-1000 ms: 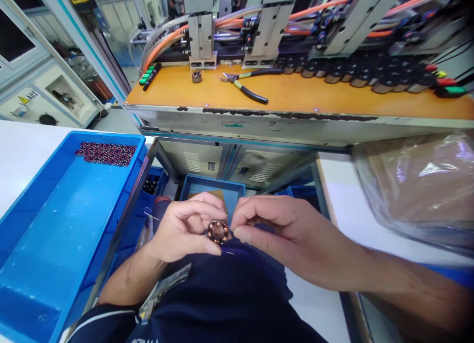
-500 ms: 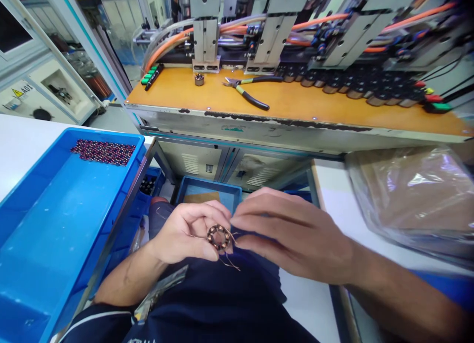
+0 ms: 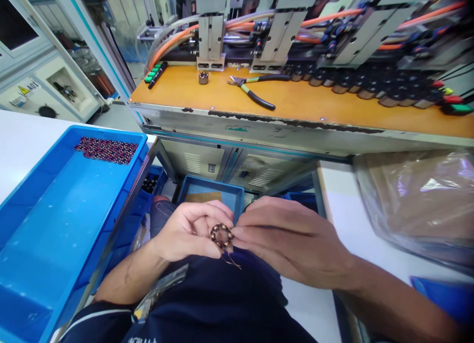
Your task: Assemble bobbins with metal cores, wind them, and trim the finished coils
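A small ring-shaped motor stator point(image 3: 216, 230) with copper windings sits between the thumb and fingers of my left hand point(image 3: 188, 232), its round face turned up. Thin copper wire ends point(image 3: 231, 262) hang from its lower side, and another sticks out to the left. At the stator's right edge my right hand point(image 3: 292, 239) is closed, thumb and fingertips pinching a copper wire there. The fingertips partly hide that wire.
On the left is a blue tray point(image 3: 40, 205) with many small parts point(image 3: 105, 150) at its far end. Cutting pliers point(image 3: 255, 91), another stator point(image 3: 203, 78) and a row of dark cylinders point(image 3: 348, 84) lie on the orange bench point(image 3: 177, 94). Right stands a plastic-wrapped box point(image 3: 418, 200).
My right hand's thumb and fingers, apart before, have closed together on the wire at the stator's right edge. The whole view has shifted slightly.
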`<action>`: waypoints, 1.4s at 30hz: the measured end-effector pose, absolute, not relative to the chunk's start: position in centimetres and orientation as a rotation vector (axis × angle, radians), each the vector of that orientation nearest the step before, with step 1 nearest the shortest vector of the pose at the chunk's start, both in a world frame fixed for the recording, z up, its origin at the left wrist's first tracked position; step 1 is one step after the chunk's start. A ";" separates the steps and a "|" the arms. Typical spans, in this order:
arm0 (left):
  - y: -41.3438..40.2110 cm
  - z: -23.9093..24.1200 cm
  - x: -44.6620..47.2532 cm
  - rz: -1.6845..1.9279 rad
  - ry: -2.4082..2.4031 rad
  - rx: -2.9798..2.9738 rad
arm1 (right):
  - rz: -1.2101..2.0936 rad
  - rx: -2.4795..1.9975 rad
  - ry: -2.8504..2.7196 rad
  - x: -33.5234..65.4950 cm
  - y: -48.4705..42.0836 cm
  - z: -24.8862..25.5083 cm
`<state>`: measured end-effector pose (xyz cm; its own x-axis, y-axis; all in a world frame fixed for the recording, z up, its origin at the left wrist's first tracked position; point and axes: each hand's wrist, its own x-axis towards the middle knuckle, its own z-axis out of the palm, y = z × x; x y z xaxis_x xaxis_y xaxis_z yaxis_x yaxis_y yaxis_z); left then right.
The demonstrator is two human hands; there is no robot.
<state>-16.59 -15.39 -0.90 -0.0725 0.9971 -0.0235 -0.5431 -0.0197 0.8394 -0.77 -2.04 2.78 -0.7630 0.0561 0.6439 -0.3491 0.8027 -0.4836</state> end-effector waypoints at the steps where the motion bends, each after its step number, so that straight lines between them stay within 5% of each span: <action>1: -15.3 -0.9 -16.6 1.498 0.852 0.756 | 0.793 0.182 -2.307 -0.7 -2.3 2.7; 10: -15.0 -1.1 -16.7 1.657 0.953 1.017 | 0.856 -0.101 -2.123 -1.2 -4.2 1.1; 17: -15.9 -1.0 -16.9 1.415 0.989 0.954 | 0.768 -0.016 -2.096 -1.2 -3.8 0.6; 31: -15.3 -1.4 -16.4 1.810 0.653 0.954 | 0.671 -0.050 -2.100 -1.3 -4.0 0.8; 38: -15.0 -0.9 -16.7 1.298 0.776 0.805 | 0.524 0.099 -2.085 -1.2 -3.3 0.4; 42: -15.1 -0.6 -16.4 1.380 0.830 0.837 | 0.431 0.022 -2.125 -1.1 -3.2 0.4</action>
